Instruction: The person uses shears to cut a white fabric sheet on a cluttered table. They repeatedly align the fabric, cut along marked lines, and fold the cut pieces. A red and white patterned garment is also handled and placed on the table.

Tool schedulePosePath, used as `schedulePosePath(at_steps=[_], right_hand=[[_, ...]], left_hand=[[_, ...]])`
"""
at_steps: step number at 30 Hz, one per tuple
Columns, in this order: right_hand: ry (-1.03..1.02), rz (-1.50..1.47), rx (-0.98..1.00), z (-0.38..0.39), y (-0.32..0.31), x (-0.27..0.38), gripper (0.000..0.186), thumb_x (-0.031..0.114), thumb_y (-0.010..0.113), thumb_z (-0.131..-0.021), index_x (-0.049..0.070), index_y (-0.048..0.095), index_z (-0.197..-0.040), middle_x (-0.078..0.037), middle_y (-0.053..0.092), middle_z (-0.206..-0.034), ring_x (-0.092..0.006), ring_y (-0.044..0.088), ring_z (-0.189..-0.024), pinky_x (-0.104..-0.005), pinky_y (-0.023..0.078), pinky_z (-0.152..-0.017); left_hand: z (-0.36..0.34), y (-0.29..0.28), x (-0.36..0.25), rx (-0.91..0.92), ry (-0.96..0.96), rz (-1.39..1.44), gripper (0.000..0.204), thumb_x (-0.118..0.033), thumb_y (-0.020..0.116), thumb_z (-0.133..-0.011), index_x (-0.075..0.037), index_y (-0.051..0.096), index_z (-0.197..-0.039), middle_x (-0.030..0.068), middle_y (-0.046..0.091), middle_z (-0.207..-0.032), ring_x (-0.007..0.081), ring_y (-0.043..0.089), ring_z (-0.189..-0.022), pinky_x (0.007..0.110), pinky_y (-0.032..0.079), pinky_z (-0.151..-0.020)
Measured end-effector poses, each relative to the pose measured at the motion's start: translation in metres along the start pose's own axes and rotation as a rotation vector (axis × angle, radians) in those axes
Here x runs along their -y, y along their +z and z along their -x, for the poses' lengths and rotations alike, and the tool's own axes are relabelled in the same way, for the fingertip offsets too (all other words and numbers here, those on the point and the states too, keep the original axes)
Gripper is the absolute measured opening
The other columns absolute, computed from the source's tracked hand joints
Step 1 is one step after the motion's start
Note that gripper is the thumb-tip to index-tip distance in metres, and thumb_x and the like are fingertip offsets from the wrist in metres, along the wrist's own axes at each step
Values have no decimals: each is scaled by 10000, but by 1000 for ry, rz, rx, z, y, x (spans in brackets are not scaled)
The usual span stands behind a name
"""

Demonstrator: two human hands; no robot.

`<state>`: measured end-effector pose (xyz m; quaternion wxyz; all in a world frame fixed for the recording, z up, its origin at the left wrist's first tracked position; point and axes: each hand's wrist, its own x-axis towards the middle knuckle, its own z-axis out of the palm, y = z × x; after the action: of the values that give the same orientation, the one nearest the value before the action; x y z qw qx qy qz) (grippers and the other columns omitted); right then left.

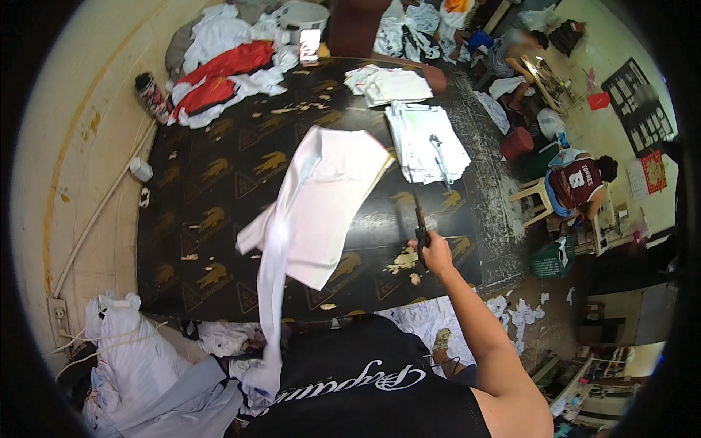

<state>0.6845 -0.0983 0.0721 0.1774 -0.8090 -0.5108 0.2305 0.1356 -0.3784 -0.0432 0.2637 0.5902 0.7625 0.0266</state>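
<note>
Right hand [437,252] grips dark scissors [421,228] above the table [219,219]. White cloth [321,197] hangs over the table's middle, light and floppy; best pinched at an edge. Left hand hidden, cannot tell.

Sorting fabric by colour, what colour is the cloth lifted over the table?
White, seen best in the head view: the cloth.

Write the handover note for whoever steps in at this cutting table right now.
Right hand: closed on black scissors, blades pointing away, over the dark table.
Left hand: hidden; cannot tell its state.
White fabric piece: lifted above the table centre, a strip hanging off the near edge.
Done: white cut pieces stacked at the far right.
Left: the lifted piece shows no fresh cut; scissors are apart from it.
</note>
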Motion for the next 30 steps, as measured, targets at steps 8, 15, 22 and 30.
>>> schedulePosePath(at_steps=[8,15,22,30], right_hand=[[23,182,-112,-111,-25,-95,606,479,865,-797,-37,697,-1065,-283,734,-988,-482,702,-968,-537,557,-868],[-308,155,-164,-100,-26,-81,813,137,785,-781,28,438,-1508,-229,619,-1184,-423,588,-1140,-493,513,-978],[-1127,234,-140,-113,67,12,730,80,691,-807,187,526,-1511,-182,599,-1348,-389,552,-1260,-517,450,-1075],[-1001,302,613,-115,40,26,283,214,626,-878,106,782,-1087,-184,745,-1095,-378,689,-1105,-501,514,-991]], left_hand=[[-64,-67,-213,599,612,310,235,-236,625,-981,-37,691,-1087,218,740,-1013,420,721,-950,509,556,-817],[-163,4,-287,-453,590,34,244,-101,678,-912,-25,669,-1144,184,641,-1017,394,627,-963,466,530,-840],[-131,-61,-123,-668,317,-382,190,-80,651,-869,-65,690,-1055,142,656,-1004,380,605,-968,515,470,-869],[-94,-128,-46,375,-153,188,198,-169,621,-932,-9,693,-1025,67,705,-917,186,634,-879,355,512,-817]])
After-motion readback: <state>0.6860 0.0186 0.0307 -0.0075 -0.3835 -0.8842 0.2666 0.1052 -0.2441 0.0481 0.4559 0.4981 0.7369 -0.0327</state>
